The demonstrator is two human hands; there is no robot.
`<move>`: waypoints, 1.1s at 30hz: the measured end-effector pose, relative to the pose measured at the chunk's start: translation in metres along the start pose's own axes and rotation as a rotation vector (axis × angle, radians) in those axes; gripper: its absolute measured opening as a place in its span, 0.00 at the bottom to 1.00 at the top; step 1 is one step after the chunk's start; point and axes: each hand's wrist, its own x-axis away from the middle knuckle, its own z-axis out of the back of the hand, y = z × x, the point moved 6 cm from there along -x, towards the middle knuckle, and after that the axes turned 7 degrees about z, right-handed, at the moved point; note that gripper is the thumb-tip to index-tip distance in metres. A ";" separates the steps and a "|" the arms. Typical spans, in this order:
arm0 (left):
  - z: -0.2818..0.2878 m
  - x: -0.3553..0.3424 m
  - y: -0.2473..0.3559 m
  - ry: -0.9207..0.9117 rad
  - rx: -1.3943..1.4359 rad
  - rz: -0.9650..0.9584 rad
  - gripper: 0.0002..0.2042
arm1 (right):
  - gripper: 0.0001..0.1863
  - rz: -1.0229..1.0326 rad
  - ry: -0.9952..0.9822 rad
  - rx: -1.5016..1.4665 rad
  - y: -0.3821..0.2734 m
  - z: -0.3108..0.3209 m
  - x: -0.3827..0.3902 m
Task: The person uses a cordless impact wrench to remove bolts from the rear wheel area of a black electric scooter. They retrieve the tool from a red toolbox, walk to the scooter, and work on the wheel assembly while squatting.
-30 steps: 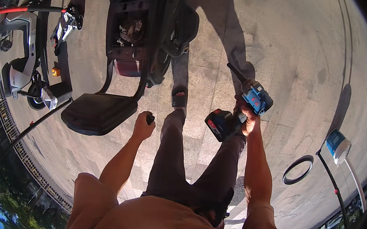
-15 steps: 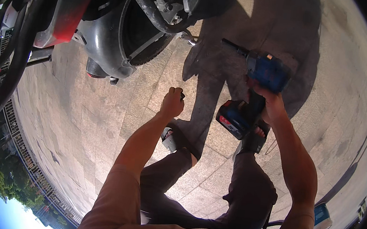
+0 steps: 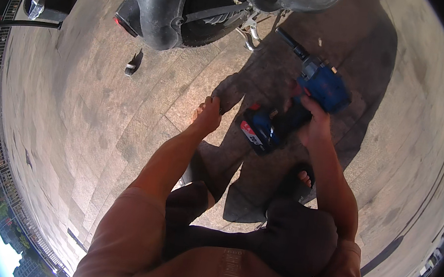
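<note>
Two hands in view, both yours. Your right hand is clamped around the grip of a blue cordless impact wrench; its black socket end points up-left toward the vehicle, and its blue and black battery pack hangs at the lower left of the grip, between your two hands. The wrench is held in the air over the shadowed part of the stone pavement, near the vehicle's rear but not touching it. Your left hand is out in front, fingers curled together; cannot tell if it holds anything, nothing shows in it. It sits just left of the battery pack, apart from it. Rear wheel with dark mudguard at top, red reflector on its left edge. Small dark object lies on the pavement below the mudguard. You are crouched, sandalled foot showing under the right forearm.
</note>
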 end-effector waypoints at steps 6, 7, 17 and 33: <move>0.005 -0.004 0.001 0.016 0.068 -0.037 0.20 | 0.25 -0.023 -0.014 0.040 0.001 0.010 0.009; 0.006 -0.005 0.000 0.005 0.056 -0.034 0.19 | 0.26 -0.025 -0.010 0.067 0.001 0.011 0.008; 0.006 -0.005 0.009 0.076 0.094 0.049 0.25 | 0.23 0.001 -0.046 0.013 -0.003 0.003 -0.011; 0.182 -0.045 0.116 0.167 1.631 -0.019 0.12 | 0.25 -0.011 -0.205 -0.029 0.017 -0.034 -0.054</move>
